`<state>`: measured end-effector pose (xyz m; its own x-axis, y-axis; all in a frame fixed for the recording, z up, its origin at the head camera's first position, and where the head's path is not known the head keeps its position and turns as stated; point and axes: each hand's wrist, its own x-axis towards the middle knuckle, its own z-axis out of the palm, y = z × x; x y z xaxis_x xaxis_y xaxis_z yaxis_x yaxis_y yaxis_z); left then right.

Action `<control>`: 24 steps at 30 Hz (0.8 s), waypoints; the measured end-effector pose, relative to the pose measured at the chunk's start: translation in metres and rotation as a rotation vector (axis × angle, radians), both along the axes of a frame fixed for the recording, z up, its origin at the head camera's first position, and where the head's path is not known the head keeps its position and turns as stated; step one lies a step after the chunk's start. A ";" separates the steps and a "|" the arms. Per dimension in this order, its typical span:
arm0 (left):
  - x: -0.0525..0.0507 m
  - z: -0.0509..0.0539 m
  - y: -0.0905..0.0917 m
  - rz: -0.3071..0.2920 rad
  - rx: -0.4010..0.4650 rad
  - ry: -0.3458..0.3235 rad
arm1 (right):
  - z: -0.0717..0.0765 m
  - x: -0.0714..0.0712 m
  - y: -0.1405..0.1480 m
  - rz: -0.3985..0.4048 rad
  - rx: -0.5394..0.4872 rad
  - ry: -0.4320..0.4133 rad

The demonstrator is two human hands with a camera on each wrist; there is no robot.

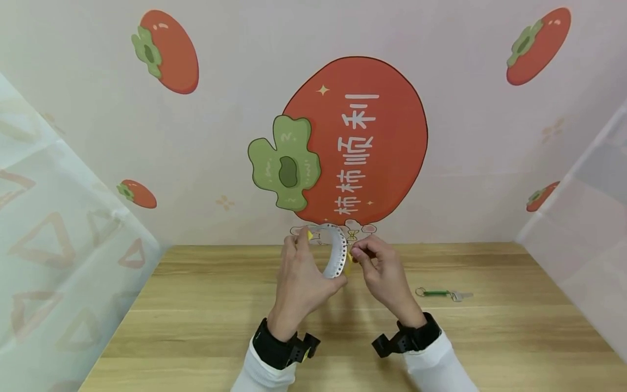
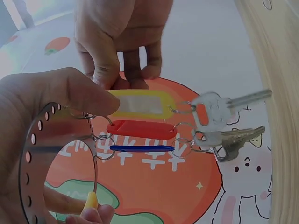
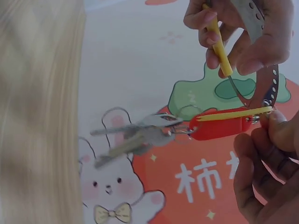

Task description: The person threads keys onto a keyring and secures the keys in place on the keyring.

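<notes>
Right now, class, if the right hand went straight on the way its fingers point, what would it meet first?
Past the yellow key tag it pinches, the right hand would probably first meet the perforated band held by the left hand, though depth is hard to judge.

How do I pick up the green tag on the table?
Probably pinch the middle of the green tag from above, using the right hand, which is nearer. It lies on the table, long and narrow, running sideways, so you can squeeze its near and far edges. The thin ring and flat key at its ends look harder to pinch.
</notes>
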<state>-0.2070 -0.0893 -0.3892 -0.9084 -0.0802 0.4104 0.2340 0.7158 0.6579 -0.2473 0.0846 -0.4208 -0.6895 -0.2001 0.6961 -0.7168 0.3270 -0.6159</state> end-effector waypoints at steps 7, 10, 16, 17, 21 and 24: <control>0.001 0.000 0.001 0.011 -0.036 0.004 | 0.003 0.002 -0.002 -0.145 0.188 0.240; 0.001 -0.001 0.002 0.011 -0.050 0.006 | 0.003 0.003 -0.002 -0.198 0.260 0.311; 0.001 0.000 0.002 0.022 -0.072 -0.002 | 0.003 0.003 -0.004 -0.264 0.356 0.402; 0.001 0.000 0.002 0.024 -0.072 -0.004 | 0.002 0.003 -0.004 -0.266 0.355 0.401; 0.000 -0.001 0.002 0.033 -0.058 -0.003 | 0.002 0.004 -0.006 -0.268 0.337 0.357; 0.000 -0.001 0.002 0.046 -0.045 0.013 | 0.001 0.006 -0.008 -0.270 0.319 0.310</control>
<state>-0.2074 -0.0877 -0.3905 -0.8985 -0.1035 0.4266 0.2084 0.7547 0.6221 -0.2411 0.0764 -0.4194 -0.5170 -0.2786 0.8094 -0.7137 0.6623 -0.2279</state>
